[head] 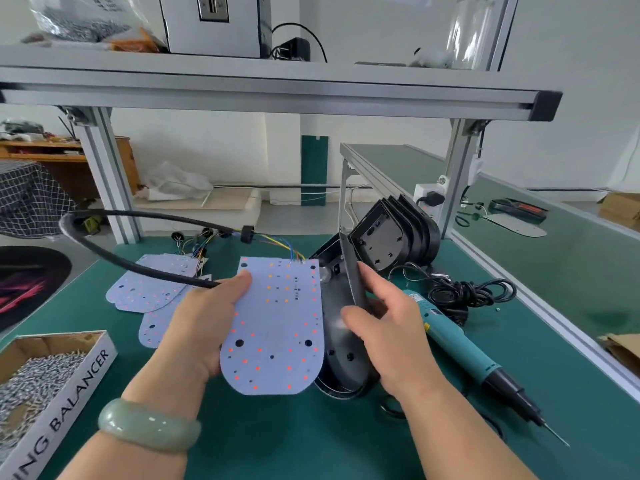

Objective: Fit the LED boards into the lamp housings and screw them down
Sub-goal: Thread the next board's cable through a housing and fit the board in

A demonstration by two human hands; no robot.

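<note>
Left hand (204, 327) gripping LED board (277, 323), green bench mat (277, 441), white wall (571, 98)

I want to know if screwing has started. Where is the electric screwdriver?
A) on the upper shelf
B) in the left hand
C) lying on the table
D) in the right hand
C: the electric screwdriver lies on the green table to the right of the hands, while the right hand grips the black housing and the left hand holds the LED board.
</note>
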